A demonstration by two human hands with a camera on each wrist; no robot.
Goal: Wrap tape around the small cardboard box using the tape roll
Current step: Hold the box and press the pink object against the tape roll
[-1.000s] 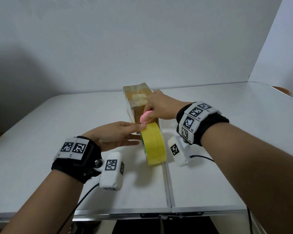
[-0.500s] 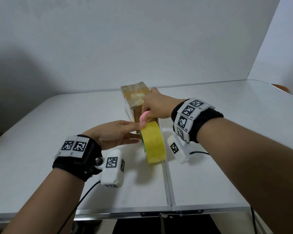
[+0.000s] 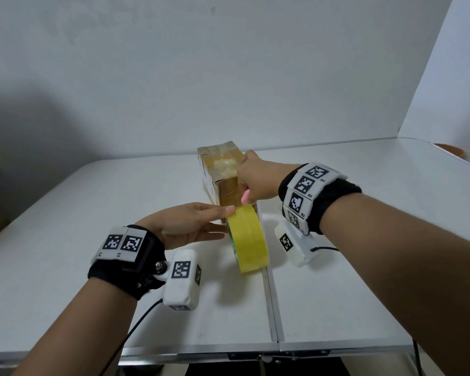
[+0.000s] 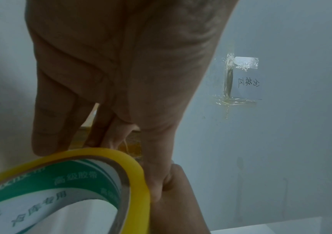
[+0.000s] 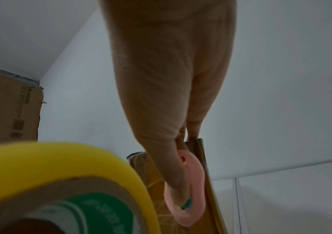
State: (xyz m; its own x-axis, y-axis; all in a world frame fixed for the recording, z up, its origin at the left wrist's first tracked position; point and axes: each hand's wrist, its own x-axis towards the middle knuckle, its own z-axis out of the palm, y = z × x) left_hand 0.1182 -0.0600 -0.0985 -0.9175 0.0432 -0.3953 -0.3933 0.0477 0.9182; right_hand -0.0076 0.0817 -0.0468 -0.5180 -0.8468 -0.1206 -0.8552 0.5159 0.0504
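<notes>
Hiding the box (image 3: 223,169) front, hands (image 3: 257,180) overlap.

White table (image 3: 65,226), plain white walls (image 3: 228,77)

Both forearms are bare, with no sleeves in view. The left wrist wears a black fabric band (image 3: 125,263) topped by a white strip bearing two square black-and-white coded markers (image 3: 124,243). A metal screw mount on it carries a white padded camera block (image 3: 181,279) with its own coded markers, and a black cable (image 3: 136,325) trails from it. The right wrist wears a similar black band (image 3: 334,202) ringed by white marker tiles (image 3: 305,191), with a second white camera block (image 3: 293,245) and a black cable (image 3: 324,249).
</notes>
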